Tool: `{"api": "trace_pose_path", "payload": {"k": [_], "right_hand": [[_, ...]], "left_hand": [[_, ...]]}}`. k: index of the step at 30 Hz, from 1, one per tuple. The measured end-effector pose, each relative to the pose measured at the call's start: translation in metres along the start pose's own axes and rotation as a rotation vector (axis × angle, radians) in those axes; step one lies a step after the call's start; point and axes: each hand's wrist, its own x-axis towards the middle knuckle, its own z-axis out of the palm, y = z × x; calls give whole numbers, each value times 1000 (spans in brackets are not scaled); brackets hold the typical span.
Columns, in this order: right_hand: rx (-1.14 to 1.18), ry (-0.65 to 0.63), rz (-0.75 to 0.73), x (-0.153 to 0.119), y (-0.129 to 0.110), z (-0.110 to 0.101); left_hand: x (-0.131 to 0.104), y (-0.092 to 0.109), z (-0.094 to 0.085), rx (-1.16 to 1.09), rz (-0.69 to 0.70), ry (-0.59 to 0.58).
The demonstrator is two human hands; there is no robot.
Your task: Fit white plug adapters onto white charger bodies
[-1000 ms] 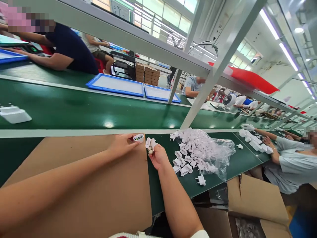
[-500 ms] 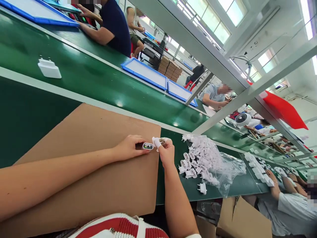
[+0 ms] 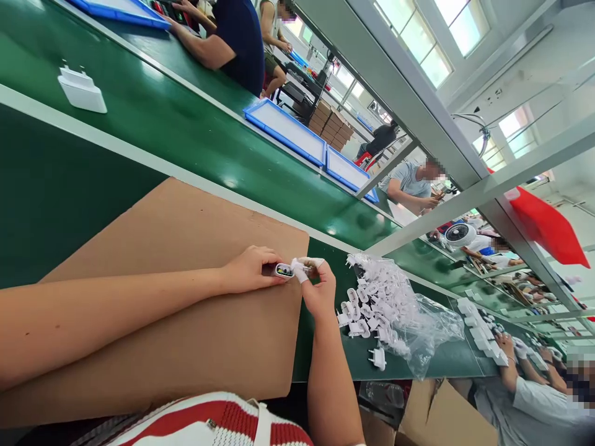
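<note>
My left hand [image 3: 253, 269] is closed around a white charger housing [image 3: 284, 271], whose open end faces me and shows a circuit board inside. Close against that end, my right hand [image 3: 318, 282] pinches a small white plug piece [image 3: 298, 266] with pins. White covers sit on the right thumb and fingertips and partly hide the piece. Both hands are above a sheet of brown cardboard [image 3: 223, 334]. To the right of my right hand lies a heap of white plug pieces [image 3: 372, 303] on a clear plastic bag [image 3: 437, 319]. One loose plug piece [image 3: 378, 358] rests nearer the bench edge.
A finished-looking white charger [image 3: 82, 90] lies on the green belt [image 3: 195, 142] beyond a pale rail. Blue-rimmed trays [image 3: 286, 133] stand on the far side. A metal frame beam [image 3: 446, 214] slants across at right. Co-workers sit opposite and at right, near white boxes [image 3: 481, 331].
The view has shifted and tilted slightly. My hands keep hold of the housing and the plug piece, which now sit closer together.
</note>
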Motion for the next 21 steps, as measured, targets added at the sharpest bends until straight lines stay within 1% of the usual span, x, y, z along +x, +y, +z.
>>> {"api": "trace_pose_path", "payload": {"k": [3,4,6,8,12,17,21], "right_hand": [[-386,-28,-218,-4,3,0],[-466,-53,-265,-4,5,1],[-549,-102,-310,-5,10,4],[-554,-128,-330,-4,15,7],[-549,-107,-363,-4,18,11],[-725,-115,-286,-4,14,14],[-776,-122,-245,-2,9,15]], "left_hand": [[1,0,0,-2,0,-4],[1,0,0,-6,4,-4],[1,-1,0,-8,12,1],[1,-1,1,-5,14,2],[1,1,1,5,-5,-11],[1,0,2,3,-16,6],[2,-2,3,-22,-15,7]]}}
